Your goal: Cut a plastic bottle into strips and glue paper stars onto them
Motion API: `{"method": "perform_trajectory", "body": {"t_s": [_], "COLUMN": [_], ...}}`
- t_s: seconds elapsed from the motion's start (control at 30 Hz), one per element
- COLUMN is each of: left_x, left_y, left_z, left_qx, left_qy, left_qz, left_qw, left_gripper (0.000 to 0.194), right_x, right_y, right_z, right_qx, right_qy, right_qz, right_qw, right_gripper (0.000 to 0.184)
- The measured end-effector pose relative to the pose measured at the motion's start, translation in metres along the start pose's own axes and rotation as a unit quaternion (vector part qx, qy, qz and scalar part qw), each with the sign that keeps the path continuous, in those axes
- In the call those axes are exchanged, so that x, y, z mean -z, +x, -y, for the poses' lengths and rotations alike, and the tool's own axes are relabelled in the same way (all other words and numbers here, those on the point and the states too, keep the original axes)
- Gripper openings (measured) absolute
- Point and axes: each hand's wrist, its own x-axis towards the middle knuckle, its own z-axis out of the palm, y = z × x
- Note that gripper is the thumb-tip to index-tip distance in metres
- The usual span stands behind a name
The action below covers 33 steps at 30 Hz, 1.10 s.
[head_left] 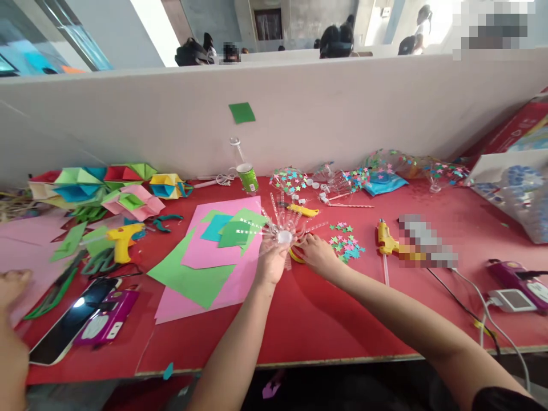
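My left hand (274, 264) is closed round a clear cut plastic bottle (285, 236), its round neck end facing me. Thin clear strips fan out from it on all sides, some marked with white print. At the strips on the right, my right hand (319, 255) has its fingers curled in, seemingly pinching one; the fingertips are partly hidden. A yellow ring-shaped thing (296, 256) shows beneath, between my hands. Just beyond the strips lies a yellow box cutter (302, 210). Small coloured paper stars (345, 242) are scattered right of my right hand.
Pink and green paper sheets (205, 285) lie at left, near a yellow glue gun (122, 240), scissors (100, 261) and a phone (72, 325). Another glue gun (386, 240) stands at right. Star-covered plastic pieces (289, 180) line the partition (171, 120). A co-worker's hand (15, 288) rests far left.
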Motion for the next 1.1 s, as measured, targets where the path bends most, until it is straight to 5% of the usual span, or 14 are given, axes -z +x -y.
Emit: {"method": "perform_trajectory", "body": {"t_s": [0.37,0.63,0.87,1.0,1.1], "left_x": [0.004,0.008,0.015,0.02,0.024], "left_y": [0.003,0.007,0.013,0.017,0.02], "left_z": [0.003,-0.005,-0.006,0.004,0.01], "left_qx": [-0.033,-0.07,-0.099,-0.091,-0.081], "left_qy": [0.009,0.002,0.011,0.028,0.049], "left_qz": [-0.003,-0.02,-0.05,-0.051,-0.05], "left_qw": [0.999,0.997,0.994,0.994,0.994], "left_gripper": [0.042,0.044,0.044,0.044,0.042], "right_x": [0.009,0.009,0.024,0.04,0.041], "right_y": [0.023,0.013,-0.017,-0.052,-0.075], "right_z": [-0.002,-0.023,-0.042,-0.051,-0.049], "right_qx": [-0.007,-0.101,-0.115,-0.047,0.087], "right_qy": [0.038,0.19,0.391,0.483,0.573], "right_qz": [0.015,-0.011,-0.067,-0.042,0.036], "right_qw": [0.999,0.976,0.911,0.874,0.814], "right_gripper": [0.022,0.023,0.036,0.053,0.054]}}
